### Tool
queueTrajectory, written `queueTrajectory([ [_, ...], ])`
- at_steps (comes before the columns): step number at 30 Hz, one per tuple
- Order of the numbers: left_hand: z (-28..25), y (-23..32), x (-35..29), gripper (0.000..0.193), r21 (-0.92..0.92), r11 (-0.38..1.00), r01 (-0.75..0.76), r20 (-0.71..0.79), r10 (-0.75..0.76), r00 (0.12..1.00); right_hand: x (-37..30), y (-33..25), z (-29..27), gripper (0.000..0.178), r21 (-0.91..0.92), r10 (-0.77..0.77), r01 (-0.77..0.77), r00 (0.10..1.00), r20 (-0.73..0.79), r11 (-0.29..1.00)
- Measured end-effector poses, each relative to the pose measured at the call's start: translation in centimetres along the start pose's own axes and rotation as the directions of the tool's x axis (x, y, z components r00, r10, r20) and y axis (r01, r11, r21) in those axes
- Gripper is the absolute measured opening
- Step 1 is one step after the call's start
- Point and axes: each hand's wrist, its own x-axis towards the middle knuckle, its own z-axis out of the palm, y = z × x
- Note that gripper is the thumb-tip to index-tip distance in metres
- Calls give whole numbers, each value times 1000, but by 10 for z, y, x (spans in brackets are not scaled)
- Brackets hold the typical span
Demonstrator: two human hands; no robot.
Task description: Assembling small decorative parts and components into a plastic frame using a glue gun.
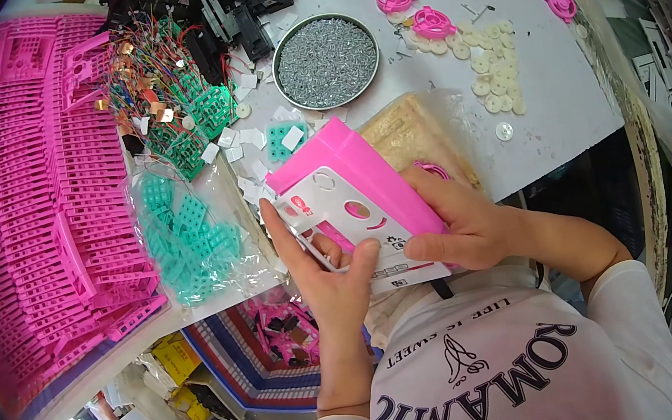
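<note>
Both hands clasp one flat pink plastic panel with a white sticker face [352,199], long axis running upper-left to lower-right; left hand [323,268] grips its lower-left edge, right hand [456,227] its right side

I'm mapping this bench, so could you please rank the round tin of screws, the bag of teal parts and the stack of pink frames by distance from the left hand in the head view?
1. Bag of teal parts, just left of the left hand.
2. Round tin of screws, ahead on the table.
3. Stack of pink frames, far left.
</note>
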Motion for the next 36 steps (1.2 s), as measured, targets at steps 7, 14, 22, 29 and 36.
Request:
queueTrajectory([
  [7, 0, -13, 14, 109, -17, 981, -192, -37, 191, 981, 8, 15, 18, 62, 345, 34, 35, 981, -191, 938],
  [14, -3, -16, 23, 98, 149, 952, -266, -167, 289, 943, -5, -3, 7, 73, 121, 253, -244, 965, -67, 962],
  [22, -2, -9, 18, 111, 0, 966, -258, -207, 252, 945, -5, 11, 6, 71, 320, 119, -104, 992, -29, 942],
  [29, -9, -19, 19, 102, -63, 976, -207, -142, 196, 970, -1, -15, 2, 68, 95, 107, -118, 987, 120, 988],
  [36, -12, -34, 23, 86, 90, 933, -348, -111, 356, 928, -6, 3, 16, 44, -301, -73, 46, 994, -79, 953],
])
